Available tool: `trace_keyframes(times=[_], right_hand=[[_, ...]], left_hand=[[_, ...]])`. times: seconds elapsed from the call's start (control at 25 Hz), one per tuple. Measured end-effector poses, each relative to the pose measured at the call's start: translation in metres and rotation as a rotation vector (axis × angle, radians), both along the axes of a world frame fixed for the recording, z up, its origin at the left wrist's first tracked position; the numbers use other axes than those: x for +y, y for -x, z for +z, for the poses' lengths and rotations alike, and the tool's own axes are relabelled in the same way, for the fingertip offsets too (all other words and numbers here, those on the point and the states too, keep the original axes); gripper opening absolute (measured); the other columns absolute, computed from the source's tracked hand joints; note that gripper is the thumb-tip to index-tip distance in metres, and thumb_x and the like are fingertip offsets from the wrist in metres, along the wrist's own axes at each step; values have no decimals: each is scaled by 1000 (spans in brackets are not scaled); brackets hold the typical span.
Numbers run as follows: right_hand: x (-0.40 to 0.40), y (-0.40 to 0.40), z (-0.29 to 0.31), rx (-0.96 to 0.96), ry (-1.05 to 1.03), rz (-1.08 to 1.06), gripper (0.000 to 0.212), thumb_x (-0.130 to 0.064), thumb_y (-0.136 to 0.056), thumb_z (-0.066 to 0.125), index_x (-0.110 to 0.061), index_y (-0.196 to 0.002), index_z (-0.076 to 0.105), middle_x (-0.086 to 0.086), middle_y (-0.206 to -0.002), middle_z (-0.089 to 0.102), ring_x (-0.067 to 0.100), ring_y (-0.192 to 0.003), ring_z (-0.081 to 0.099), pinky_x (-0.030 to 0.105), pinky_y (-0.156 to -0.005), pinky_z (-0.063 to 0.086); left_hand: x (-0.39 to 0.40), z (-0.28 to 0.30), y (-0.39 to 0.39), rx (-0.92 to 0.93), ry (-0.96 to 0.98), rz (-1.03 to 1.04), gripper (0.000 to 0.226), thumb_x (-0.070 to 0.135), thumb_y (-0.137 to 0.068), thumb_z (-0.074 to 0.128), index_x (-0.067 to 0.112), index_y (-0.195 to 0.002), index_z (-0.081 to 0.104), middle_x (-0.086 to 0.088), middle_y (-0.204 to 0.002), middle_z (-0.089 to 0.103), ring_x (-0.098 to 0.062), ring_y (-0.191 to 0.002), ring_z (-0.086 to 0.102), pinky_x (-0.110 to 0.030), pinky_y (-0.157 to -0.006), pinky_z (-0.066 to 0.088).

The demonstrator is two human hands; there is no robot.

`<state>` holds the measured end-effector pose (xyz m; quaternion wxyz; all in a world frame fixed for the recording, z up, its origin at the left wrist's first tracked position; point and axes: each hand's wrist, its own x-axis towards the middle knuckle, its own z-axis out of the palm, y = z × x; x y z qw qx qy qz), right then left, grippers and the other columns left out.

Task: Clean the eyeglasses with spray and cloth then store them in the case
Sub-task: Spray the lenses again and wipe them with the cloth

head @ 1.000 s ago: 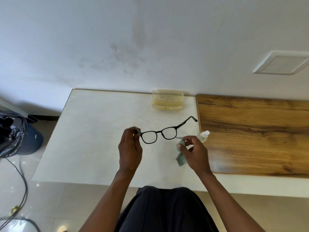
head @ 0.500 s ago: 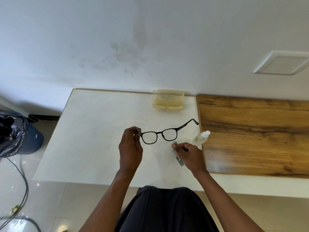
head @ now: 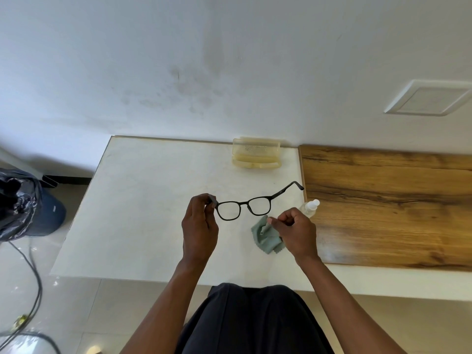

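Observation:
My left hand (head: 200, 227) pinches the left hinge of the black-framed eyeglasses (head: 245, 207) and holds them above the white table (head: 143, 200), lenses facing me, with the right temple open toward the back right. Just below the right lens, my right hand (head: 296, 232) grips a grey-green cloth (head: 267, 238) that hangs from its curled fingers. The small clear spray bottle (head: 310, 207) with a white cap lies behind my right hand, partly hidden by it. A translucent yellowish case (head: 256, 157) stands open at the table's back edge by the wall.
A wooden board (head: 383, 205) covers the right part of the table. A dark bin with a black bag (head: 23, 203) stands on the floor at left, with cables (head: 33, 277) trailing near it. The white wall rises right behind the table.
My right hand has lifted the cloth off the table and up toward the right lens, and the cloth has unfolded. My left hand keeps the glasses almost still.

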<state>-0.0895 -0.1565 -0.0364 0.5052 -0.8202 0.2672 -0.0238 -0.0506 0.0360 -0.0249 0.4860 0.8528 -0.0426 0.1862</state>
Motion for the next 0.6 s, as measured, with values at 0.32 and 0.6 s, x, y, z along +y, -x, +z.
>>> trace_keyframes(times=[0.32,0.6], right_hand=[[0,-15,16,-120,-323,-32,29,-18,-80,71,-29,-102,56,-6,-92,58,12,-67,59,33,-67,54],[0,-16,13,-192,-277,-46,14,-8,-88,60,-6,-101,67,-3,-73,66,13,-69,65,30,-76,57]], left_hand=[[-1,3,-1,5,10,-16,18,-14,-85,50,2,-91,55,3,-89,56,3,-82,50,0,-74,37],[-3,9,1,52,99,-26,20,-5,-87,56,7,-102,56,15,-90,62,13,-86,55,2,-73,38]])
